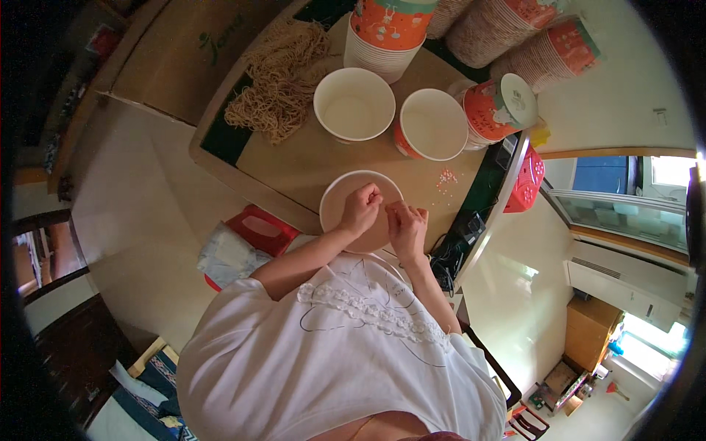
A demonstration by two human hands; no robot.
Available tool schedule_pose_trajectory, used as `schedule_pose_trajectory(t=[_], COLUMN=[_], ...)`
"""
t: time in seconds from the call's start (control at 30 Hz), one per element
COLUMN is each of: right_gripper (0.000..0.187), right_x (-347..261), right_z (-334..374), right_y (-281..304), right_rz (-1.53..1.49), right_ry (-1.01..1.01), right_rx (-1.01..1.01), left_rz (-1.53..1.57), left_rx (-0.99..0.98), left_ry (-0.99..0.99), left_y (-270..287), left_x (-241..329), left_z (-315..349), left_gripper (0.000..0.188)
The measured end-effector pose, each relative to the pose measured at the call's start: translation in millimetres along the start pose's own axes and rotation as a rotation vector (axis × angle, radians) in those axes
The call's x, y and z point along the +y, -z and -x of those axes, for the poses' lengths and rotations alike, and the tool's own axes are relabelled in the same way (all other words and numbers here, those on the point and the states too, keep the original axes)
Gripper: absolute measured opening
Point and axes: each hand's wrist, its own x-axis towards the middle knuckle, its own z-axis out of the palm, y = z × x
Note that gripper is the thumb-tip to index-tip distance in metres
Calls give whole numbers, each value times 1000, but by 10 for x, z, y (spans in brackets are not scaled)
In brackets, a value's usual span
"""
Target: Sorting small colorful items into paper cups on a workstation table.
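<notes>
My left hand [360, 209] is closed, thumb and fingers pressed together, above a wide round paper tub [333, 192] close to my body. Just right of it, over the tub's right rim, my right hand [407, 226] is closed in a pinch. Whatever lies between the fingers of either hand is too small to make out. Farther back stand two open white-lined paper tubs, one on the left [354, 104] and one on the right [434, 125]. Small pink and white bits [446, 178] lie scattered on the table to the right of my hands.
A tangled heap of beige twine [283, 81] lies at the table's far left. Stacked orange paper tubs [390, 37] rise at the back, with another stack lying tipped [489, 110]. Black cables [446, 261] run along the right edge. A red stool [263, 229] carries a pale packet [229, 256].
</notes>
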Motion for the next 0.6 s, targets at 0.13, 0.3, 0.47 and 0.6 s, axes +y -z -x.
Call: schedule_pose_trajectory(t=[0.13, 0.3, 0.47, 0.6], right_gripper=[6, 9, 16, 18], right_x=[11, 65, 71, 57], right_z=[14, 33, 146, 179], right_y=[22, 84, 143, 169], right_rz=[-67, -160, -270, -294], right_ry=[-24, -104, 21, 43], right_rx=[50, 28, 116, 131], left_rz=[89, 118, 101, 107], left_rx=[-120, -258, -295, -286], left_ry=[39, -5, 26, -54], left_y=[43, 231, 438, 497], left_x=[-49, 66, 549, 723], left_z=[-40, 66, 165, 235], left_gripper=[11, 13, 11, 9])
